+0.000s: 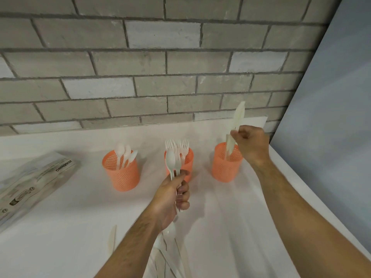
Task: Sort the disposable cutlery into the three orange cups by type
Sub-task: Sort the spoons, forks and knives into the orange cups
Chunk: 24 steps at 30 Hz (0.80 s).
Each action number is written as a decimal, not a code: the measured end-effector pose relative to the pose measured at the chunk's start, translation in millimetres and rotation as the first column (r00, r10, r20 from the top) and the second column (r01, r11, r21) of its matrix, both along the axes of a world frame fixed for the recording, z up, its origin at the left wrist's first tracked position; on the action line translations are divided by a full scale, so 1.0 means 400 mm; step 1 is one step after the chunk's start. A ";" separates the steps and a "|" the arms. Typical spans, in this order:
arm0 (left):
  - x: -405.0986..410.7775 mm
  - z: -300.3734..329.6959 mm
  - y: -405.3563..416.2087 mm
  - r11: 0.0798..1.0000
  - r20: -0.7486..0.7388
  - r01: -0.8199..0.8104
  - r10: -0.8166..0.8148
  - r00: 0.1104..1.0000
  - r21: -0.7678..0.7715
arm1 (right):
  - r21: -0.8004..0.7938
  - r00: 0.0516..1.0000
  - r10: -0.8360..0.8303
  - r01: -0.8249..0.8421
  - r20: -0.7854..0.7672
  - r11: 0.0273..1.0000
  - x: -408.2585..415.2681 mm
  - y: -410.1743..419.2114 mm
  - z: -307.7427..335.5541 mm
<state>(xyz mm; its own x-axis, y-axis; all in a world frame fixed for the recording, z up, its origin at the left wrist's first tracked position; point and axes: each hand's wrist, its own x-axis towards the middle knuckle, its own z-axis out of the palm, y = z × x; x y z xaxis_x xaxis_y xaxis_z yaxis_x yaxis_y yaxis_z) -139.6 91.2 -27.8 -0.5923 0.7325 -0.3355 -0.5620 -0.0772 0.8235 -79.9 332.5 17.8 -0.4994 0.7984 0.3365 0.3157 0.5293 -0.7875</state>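
Right hand point(251, 144) pinches knife point(239, 115); bag point(36, 183) reads "WARNING".

From my feed, both bare forearms reach forward. The left hand point(172, 194) sits lower and nearer, fingers curled tight in a fist-like grip, thumb up top. The right hand point(251, 144) is raised further out, wrist bent, fingertips pinched together.

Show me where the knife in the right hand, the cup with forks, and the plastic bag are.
knife point(239, 115): head view, on the blade.
cup with forks point(188, 157): head view, on its orange wall.
plastic bag point(38, 177): head view, on its printed face.
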 end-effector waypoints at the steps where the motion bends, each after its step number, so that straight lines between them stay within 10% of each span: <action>1: 0.001 0.000 0.000 1.000 0.043 0.003 -0.004 0.999 0.031 | 0.002 0.998 0.006 -0.006 0.057 1.000 -0.006 0.013 -0.016; 8: 0.005 0.005 -0.013 0.996 0.018 0.054 -0.056 0.998 0.074 | 0.079 0.994 -0.051 0.043 0.093 0.996 0.022 -0.026 -0.020; 15: -0.002 0.009 -0.027 0.994 -0.092 0.106 -0.104 0.990 0.016 | -0.438 0.774 0.630 -0.547 0.059 0.714 0.016 -0.280 -0.001; 24: -0.035 0.008 -0.085 0.992 -0.162 0.015 -0.036 0.986 -0.124 | -0.417 0.876 0.375 -0.477 -0.304 0.774 -0.099 -0.277 0.038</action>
